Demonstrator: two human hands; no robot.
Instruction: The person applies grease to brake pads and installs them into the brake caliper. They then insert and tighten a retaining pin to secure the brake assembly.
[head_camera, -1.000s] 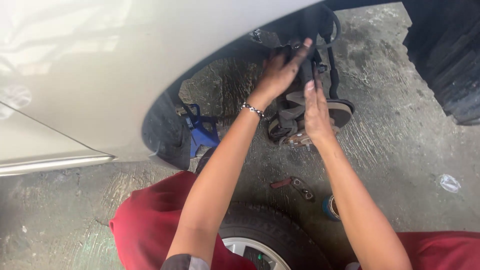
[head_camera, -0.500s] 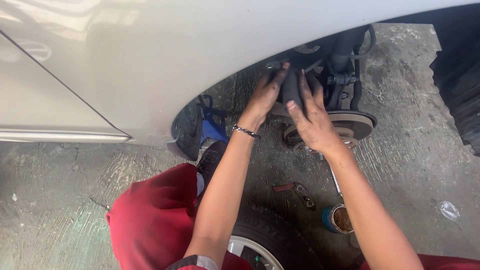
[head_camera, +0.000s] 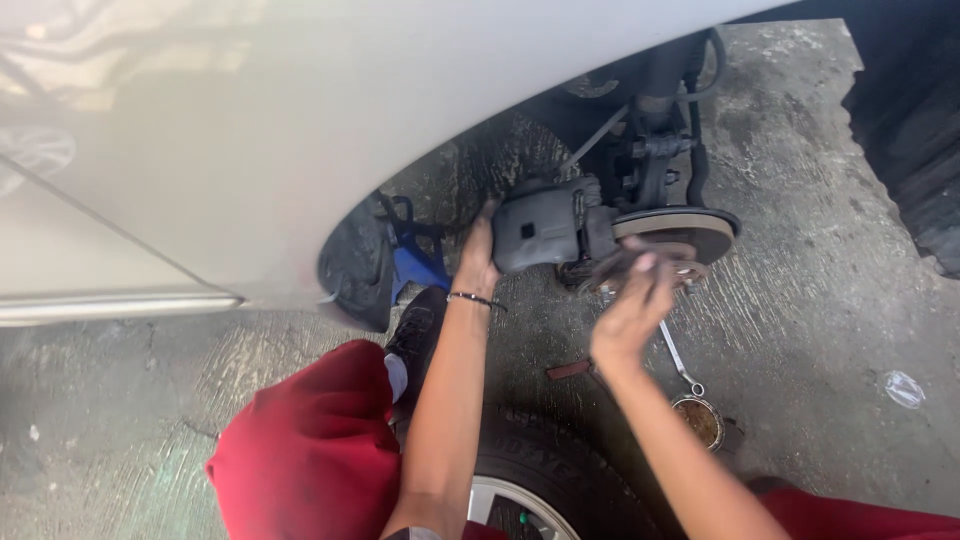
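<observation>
Left hand: your left hand was up inside the wheel arch, fingers wrapped around the left end of the brake caliper, holding it.
Right hand: your right hand hung just below the caliper, fingers loosely curled and blurred; I couldn't tell whether they gripped anything.
Caliper: the grey caliper sat lifted at the left edge of the brake disc, tilted a little, right beside the strut.
Disc: the disc lay flat-on to you, its rim showing to the right of your right hand.
Wristband: a thin bracelet ringed your left wrist.
Floor: a wrench lay on the concrete below the disc, with a small round tin just beside its lower end.
Jack: a blue jack stood under the car body, left of your left hand.
Wheel: the removed wheel lay between your knees, near your forearms.
</observation>
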